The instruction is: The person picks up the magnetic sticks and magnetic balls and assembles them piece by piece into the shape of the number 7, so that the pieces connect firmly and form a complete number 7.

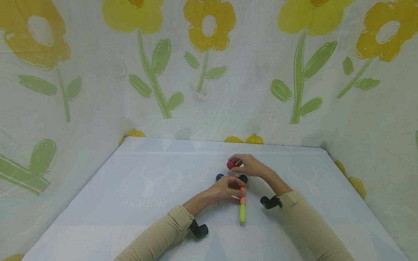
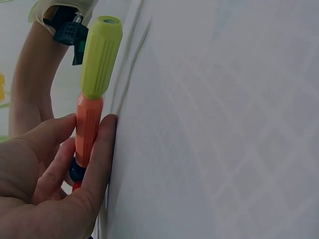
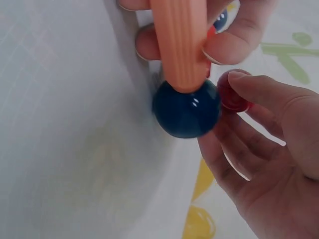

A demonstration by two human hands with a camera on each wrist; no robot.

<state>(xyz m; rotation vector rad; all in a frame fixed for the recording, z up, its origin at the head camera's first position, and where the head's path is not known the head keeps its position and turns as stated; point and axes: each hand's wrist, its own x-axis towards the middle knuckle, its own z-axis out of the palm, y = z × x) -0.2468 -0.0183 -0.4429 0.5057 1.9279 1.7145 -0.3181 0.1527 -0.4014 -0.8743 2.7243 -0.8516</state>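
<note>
My left hand (image 1: 223, 189) pinches an orange ribbed rod (image 2: 88, 130) between thumb and fingers. A lime-green rod (image 2: 102, 57) joins one end of it, and a glossy dark blue ball (image 3: 187, 108) sits on the other. In the head view the rods point toward me, low over the table. My right hand (image 1: 250, 165) holds a red ball (image 1: 230, 165) at its fingertips, just beyond the dark ball. Another blue ball (image 1: 220, 177) shows beside the left hand. Behind the left fingers, a red piece (image 3: 211, 52) is mostly hidden in the right wrist view.
The white table (image 1: 130, 217) has faint printed patterns. A flower-print curtain (image 1: 228, 90) rises behind its far edge and along both sides. Black camera mounts (image 1: 200, 230) are strapped at both wrists, close to the tabletop.
</note>
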